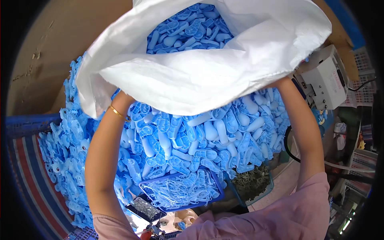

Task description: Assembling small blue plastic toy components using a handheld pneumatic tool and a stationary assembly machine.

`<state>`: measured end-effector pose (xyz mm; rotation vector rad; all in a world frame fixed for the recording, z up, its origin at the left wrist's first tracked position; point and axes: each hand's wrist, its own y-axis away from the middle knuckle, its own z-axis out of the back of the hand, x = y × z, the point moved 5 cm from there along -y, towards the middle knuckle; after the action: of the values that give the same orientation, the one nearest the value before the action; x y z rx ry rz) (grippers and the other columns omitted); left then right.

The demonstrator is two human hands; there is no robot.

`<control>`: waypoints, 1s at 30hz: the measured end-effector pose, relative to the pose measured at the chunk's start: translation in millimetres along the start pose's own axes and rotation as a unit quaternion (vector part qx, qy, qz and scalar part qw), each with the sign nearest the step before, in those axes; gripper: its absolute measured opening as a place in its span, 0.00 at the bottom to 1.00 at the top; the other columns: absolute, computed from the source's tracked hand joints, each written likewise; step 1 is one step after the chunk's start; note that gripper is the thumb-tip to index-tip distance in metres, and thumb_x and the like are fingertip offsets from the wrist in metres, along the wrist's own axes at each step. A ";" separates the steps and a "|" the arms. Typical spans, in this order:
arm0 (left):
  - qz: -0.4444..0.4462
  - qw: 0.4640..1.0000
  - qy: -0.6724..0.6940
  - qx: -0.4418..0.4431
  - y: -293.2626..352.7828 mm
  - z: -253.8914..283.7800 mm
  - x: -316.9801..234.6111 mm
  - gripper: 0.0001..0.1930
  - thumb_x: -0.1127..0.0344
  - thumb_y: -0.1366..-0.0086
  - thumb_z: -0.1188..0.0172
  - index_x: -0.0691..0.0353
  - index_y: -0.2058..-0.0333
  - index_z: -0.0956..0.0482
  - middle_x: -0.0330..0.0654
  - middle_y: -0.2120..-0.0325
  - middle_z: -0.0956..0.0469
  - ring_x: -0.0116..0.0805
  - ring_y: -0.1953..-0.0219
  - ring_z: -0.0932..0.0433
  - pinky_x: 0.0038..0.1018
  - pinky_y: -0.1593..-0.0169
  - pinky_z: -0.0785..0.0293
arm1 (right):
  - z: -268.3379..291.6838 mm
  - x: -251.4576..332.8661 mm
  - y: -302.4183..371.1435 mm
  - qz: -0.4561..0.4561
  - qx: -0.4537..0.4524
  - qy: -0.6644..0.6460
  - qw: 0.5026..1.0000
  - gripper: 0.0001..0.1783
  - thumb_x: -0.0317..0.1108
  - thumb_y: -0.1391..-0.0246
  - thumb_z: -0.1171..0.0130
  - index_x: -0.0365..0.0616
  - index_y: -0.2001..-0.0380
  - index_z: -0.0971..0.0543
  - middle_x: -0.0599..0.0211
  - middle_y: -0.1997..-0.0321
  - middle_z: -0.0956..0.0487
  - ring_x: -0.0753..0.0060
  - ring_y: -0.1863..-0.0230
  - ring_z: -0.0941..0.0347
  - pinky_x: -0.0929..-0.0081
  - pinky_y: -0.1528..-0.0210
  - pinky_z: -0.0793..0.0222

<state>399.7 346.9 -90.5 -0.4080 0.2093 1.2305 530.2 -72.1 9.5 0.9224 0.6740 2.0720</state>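
A large white woven sack (168,80) with a wide mouth spreads across the upper middle. Inside it lie many small light-blue plastic pieces (188,30), shaped like little scoops or shells. My left hand (125,99), with a gold bangle at its wrist, reaches under the sack's near left edge. On the other side, my right hand (280,83) goes under the right edge. Both hands touch the sack, but its folds hide their fingers. Below the sack is a heap of similar blue pieces (216,132), spread between my forearms.
More blue pieces of another shape (72,160) pile up at the left, beside a striped cloth (38,176). Near me stand a blue tray (218,196) of thin light-blue parts, a small dark box (162,215) and a bin (272,188) of dark bits. A white machine (326,78) is at right.
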 end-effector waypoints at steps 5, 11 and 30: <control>0.201 0.809 0.551 -0.039 -94.9 82.1 -109.4 0.20 0.61 0.26 0.52 0.71 0.45 0.26 0.53 0.49 0.20 0.46 0.49 0.19 0.36 0.41 0.23 | -0.1 73.1 81.0 0.276 -0.006 -0.047 0.960 0.31 0.53 0.40 0.37 0.52 0.38 0.24 0.52 0.36 0.25 0.57 0.37 0.27 0.61 0.37 0.30; 0.166 0.935 0.297 0.100 -95.5 123.3 -154.6 0.15 0.67 0.30 0.51 0.70 0.58 0.17 0.50 0.66 0.14 0.44 0.59 0.14 0.36 0.51 0.18 | 47.9 -46.0 39.2 0.348 -0.210 -0.196 0.893 0.26 0.45 0.38 0.37 0.44 0.41 0.23 0.54 0.44 0.19 0.61 0.47 0.20 0.66 0.47 0.20; 0.110 0.933 0.325 0.113 -49.7 130.0 -158.8 0.19 0.59 0.28 0.48 0.61 0.44 0.22 0.47 0.50 0.18 0.44 0.47 0.20 0.36 0.43 0.23 | -127.8 -47.2 133.7 0.417 -0.268 -0.230 0.837 0.25 0.40 0.37 0.40 0.42 0.39 0.25 0.55 0.42 0.21 0.61 0.47 0.21 0.66 0.43 0.23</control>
<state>386.6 248.8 96.1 -0.5939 0.9786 1.2365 394.8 -206.6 8.2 1.4400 -0.6792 2.3873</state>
